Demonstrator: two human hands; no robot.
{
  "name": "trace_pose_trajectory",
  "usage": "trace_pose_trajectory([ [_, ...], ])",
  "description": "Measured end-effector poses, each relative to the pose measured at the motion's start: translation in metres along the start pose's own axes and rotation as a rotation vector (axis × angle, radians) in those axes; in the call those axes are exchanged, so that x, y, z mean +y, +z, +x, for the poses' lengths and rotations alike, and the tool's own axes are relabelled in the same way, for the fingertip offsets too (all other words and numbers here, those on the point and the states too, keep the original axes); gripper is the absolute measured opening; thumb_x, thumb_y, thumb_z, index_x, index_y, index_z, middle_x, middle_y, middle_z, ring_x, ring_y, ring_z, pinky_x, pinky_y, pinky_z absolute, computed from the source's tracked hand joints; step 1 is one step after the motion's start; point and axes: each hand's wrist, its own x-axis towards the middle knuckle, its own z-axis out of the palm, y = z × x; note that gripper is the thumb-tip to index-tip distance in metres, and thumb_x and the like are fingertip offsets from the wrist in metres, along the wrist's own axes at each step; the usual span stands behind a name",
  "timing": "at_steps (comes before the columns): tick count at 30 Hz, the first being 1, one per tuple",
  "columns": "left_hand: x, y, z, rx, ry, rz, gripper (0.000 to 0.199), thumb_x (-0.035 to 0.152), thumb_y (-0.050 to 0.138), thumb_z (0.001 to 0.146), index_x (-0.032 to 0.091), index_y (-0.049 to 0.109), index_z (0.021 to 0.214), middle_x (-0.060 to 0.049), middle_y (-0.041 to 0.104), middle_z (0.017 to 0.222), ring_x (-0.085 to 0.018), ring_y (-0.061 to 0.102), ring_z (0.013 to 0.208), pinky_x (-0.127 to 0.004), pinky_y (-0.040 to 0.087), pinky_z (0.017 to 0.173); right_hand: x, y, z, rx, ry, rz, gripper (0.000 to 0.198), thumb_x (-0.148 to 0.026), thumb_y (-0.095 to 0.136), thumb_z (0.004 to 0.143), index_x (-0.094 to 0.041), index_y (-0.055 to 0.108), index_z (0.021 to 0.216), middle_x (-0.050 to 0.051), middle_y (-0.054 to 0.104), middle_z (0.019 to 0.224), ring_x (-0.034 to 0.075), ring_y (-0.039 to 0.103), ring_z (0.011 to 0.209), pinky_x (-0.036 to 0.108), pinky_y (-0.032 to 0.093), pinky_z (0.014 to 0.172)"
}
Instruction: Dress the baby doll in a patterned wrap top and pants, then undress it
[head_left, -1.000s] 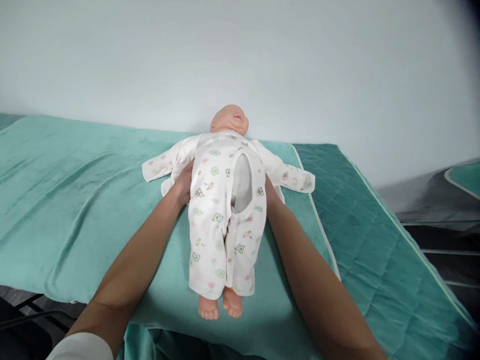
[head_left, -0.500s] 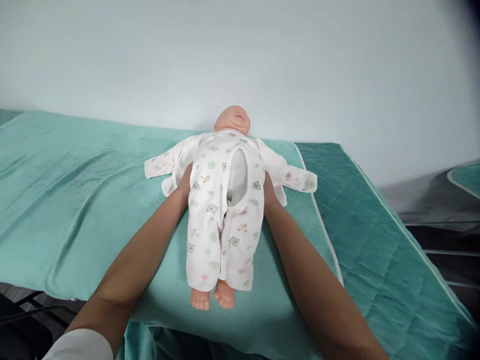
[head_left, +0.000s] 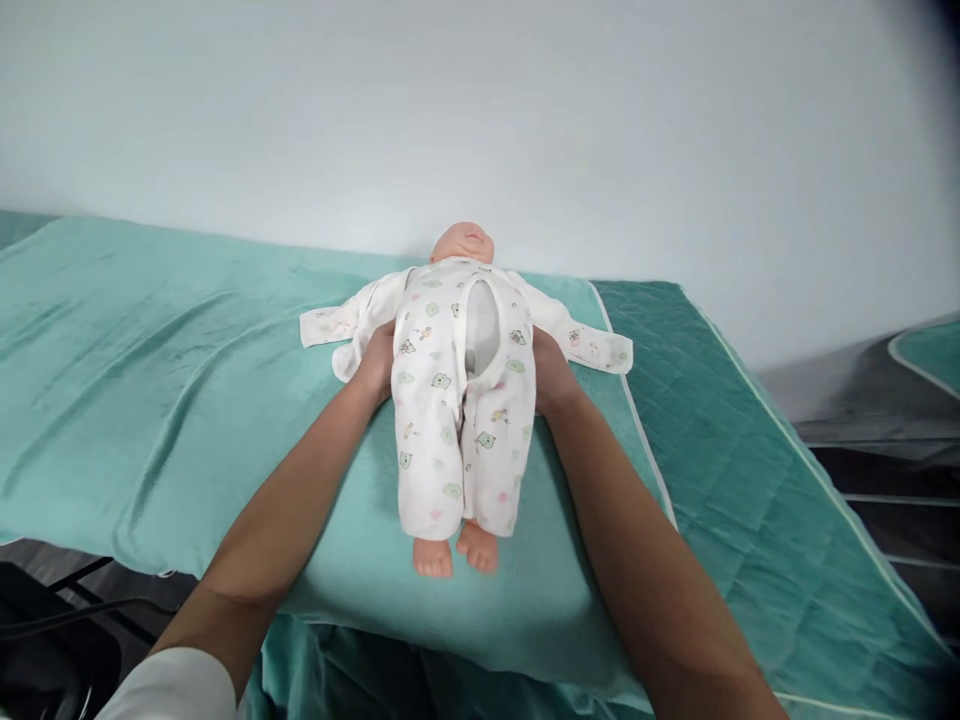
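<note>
A baby doll lies face up in front of me with its head toward the wall. It is dressed in white print pants with an open crotch slit, and a long-sleeved white shirt whose sleeves spread out to both sides. Bare feet stick out of the pant legs toward me. My left hand holds the doll's left-of-view side at the waist, and my right hand holds the opposite side. The fingers of both hands are mostly hidden beneath the body and clothing.
A light green blanket with a few folds covers the bed. Under it, a darker quilted cover shows at the right. A white wall rises right behind the doll's head. Black metal parts are at the lower left.
The doll's legs and feet have shifted away from me and slightly right, and its body appears lower toward the blanket. Both hands have stayed at its sides.
</note>
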Motion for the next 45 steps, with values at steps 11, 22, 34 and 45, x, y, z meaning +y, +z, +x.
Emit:
trace_pose_trajectory([
  [11,-0.026,-0.027,-0.123,0.129,0.301,0.353,0.03,0.028,0.058,0.09,0.021,0.064,0.118,-0.007,0.07,0.12,-0.018,0.065,0.105,-0.033,0.048,0.099,0.009,0.01,-0.12,0.199,-0.142,-0.25,0.046,-0.033,0.061,0.09,-0.025,0.057,0.136,0.01,0.064,0.136,0.023,0.06,0.126,0.048,0.048,0.108],
  [22,-0.076,-0.027,-0.224,0.1,0.573,1.044,0.035,0.018,0.059,0.088,0.024,0.056,0.122,-0.011,0.066,0.119,-0.029,0.061,0.115,-0.049,0.046,0.098,0.008,0.044,-0.242,0.193,-0.303,-0.736,0.032,-0.021,0.053,0.093,-0.029,0.059,0.123,0.012,0.062,0.116,0.029,0.063,0.106,0.052,0.056,0.091],
  [34,-0.042,-0.027,-0.244,0.108,0.776,0.799,0.007,0.021,0.053,0.095,0.025,0.059,0.097,-0.003,0.066,0.085,-0.019,0.062,0.079,-0.033,0.049,0.072,-0.053,0.047,-0.231,0.054,-0.485,-0.698,0.013,-0.018,0.057,0.093,-0.028,0.059,0.102,0.002,0.062,0.086,0.018,0.059,0.071,0.033,0.049,0.065],
  [45,-0.05,-0.024,-0.238,-0.009,1.087,1.126,0.026,0.011,0.061,0.091,0.017,0.062,0.116,-0.007,0.067,0.089,-0.019,0.061,0.081,-0.032,0.048,0.07,-0.041,0.034,-0.249,0.012,-0.492,-0.834,0.013,-0.014,0.057,0.095,-0.022,0.06,0.105,0.005,0.063,0.092,0.019,0.063,0.082,0.031,0.051,0.072],
])
